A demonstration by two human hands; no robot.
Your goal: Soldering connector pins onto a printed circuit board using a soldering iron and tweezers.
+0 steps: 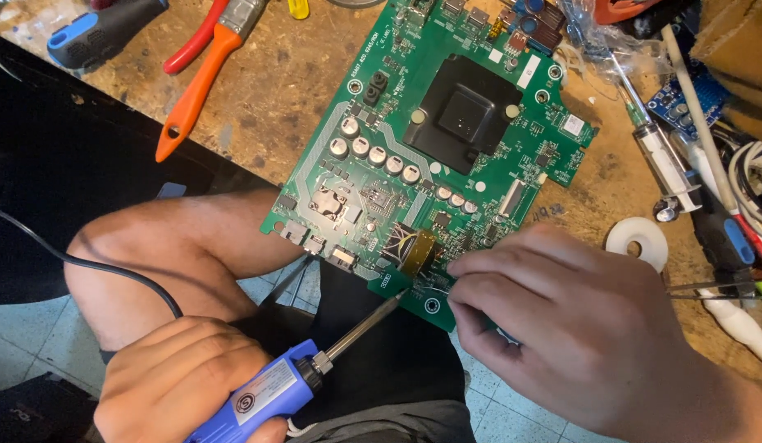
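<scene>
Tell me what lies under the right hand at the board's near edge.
The right hand rests on the green circuit board's near corner and the wooden bench. Thin wire shows by its fingertips; whatever is under the palm is covered.

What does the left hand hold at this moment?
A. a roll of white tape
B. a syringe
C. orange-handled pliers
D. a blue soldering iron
D: the left hand grips a blue soldering iron whose metal tip reaches the lower edge of the green circuit board, while the right hand rests its fingertips on the board beside it.
</scene>
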